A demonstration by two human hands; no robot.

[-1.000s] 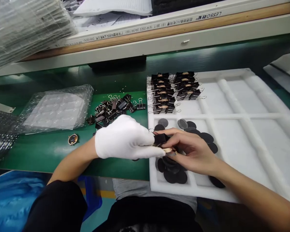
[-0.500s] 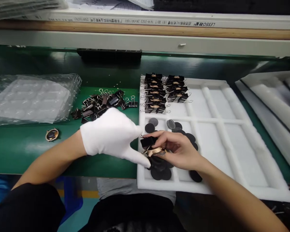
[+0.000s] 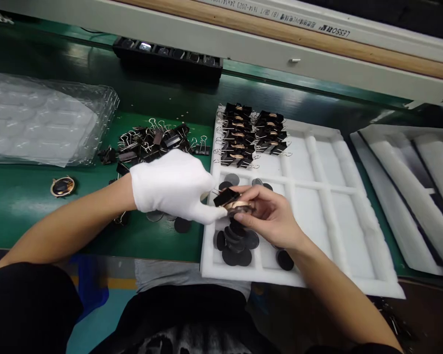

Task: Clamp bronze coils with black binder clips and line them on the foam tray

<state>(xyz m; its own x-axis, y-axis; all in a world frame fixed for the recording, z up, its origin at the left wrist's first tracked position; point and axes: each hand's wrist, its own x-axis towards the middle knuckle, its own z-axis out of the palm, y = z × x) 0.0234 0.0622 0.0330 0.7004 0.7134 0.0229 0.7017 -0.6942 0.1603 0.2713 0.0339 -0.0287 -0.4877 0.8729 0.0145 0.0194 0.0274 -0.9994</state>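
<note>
My left hand [image 3: 172, 184], in a white glove, is closed at the wire handle of a black binder clip [image 3: 227, 197], its thumb against the lower side of the gold-coloured watch case [image 3: 239, 204]. My bare right hand [image 3: 273, 214] pinches that case from the right, thumb below and fingers above. The clip sits on the case's left part; whether its jaws are fully closed is hidden. Below both hands, loose black discs [image 3: 237, 256] lie in a compartment of the white foam tray [image 3: 225, 272]. Clipped gold-coloured cases [image 3: 238, 135] stand in two rows in its upper compartments.
A pile of binder clips [image 3: 151, 140] lies left of the tray on the green table [image 3: 162, 248]. Another watch case [image 3: 62, 187] rests at far left, before clear plastic trays [image 3: 40, 120]. More white foam trays [image 3: 395, 191] lean at right. A black rack [image 3: 170, 61] stands behind.
The view has tilted and shifted. My hands have risen slightly with the clip and case between them, and the case has turned. Discs on the table below the glove now show.
</note>
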